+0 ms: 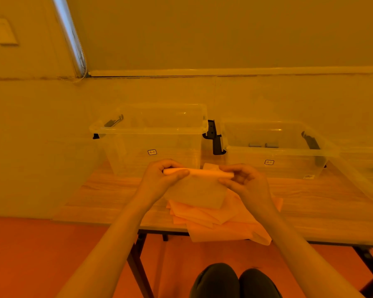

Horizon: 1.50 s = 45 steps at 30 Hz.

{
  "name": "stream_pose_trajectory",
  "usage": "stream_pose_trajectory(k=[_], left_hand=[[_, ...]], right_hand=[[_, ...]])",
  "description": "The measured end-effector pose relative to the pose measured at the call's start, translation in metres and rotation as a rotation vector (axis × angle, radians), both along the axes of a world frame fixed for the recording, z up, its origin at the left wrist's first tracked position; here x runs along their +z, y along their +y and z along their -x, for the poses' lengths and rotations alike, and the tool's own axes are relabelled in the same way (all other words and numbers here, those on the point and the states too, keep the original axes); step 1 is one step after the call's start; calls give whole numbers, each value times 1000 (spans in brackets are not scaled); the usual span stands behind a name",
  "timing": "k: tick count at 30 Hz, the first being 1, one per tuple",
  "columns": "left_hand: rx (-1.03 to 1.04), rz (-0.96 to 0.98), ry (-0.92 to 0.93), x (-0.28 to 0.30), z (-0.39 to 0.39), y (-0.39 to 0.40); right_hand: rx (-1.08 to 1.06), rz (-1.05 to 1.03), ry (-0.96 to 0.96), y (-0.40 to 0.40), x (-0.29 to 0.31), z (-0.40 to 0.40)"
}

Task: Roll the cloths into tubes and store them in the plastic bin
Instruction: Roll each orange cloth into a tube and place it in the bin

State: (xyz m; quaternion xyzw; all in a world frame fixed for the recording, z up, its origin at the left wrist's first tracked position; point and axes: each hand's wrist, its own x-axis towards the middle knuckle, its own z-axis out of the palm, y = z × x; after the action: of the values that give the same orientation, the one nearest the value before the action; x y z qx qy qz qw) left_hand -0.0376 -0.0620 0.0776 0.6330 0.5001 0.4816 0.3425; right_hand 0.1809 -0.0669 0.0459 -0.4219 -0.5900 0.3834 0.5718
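I hold an orange cloth [197, 190] in the air above the table, its top edge rolled into a thin tube [205, 172] and the rest hanging down flat. My left hand [162, 177] grips the tube's left end and my right hand [243, 181] pinches its right end. Under the hanging cloth lies a pile of orange cloths [222, 222], drooping over the table's near edge. Straight behind my hands stands a clear plastic bin [151, 130] with black latches. A second clear bin [274, 151] to its right holds two small grey rolled items [263, 145].
The wooden table [323, 203] has black legs and stands against a pale wall. A clear lid or bin edge [362, 175] shows at the far right. My knees [235, 280] are under the table's near edge, above an orange floor.
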Motion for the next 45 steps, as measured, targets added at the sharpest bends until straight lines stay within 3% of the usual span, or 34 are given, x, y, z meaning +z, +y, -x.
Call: stream_pose_trajectory(k=[6, 17, 25, 37, 45], left_hand=[[-6, 0, -29, 1, 3, 0], [24, -10, 1, 1, 1, 4], [7, -55, 37, -1, 3, 3], [41, -53, -2, -1, 3, 4], [-59, -38, -38, -3, 7, 2]], right_hand=[[-76, 6, -38, 2, 4, 1], [11, -12, -6, -2, 5, 3], [-88, -19, -80, 1, 6, 3], [-26, -4, -30, -3, 7, 3], [-57, -34, 63, 0, 5, 3]])
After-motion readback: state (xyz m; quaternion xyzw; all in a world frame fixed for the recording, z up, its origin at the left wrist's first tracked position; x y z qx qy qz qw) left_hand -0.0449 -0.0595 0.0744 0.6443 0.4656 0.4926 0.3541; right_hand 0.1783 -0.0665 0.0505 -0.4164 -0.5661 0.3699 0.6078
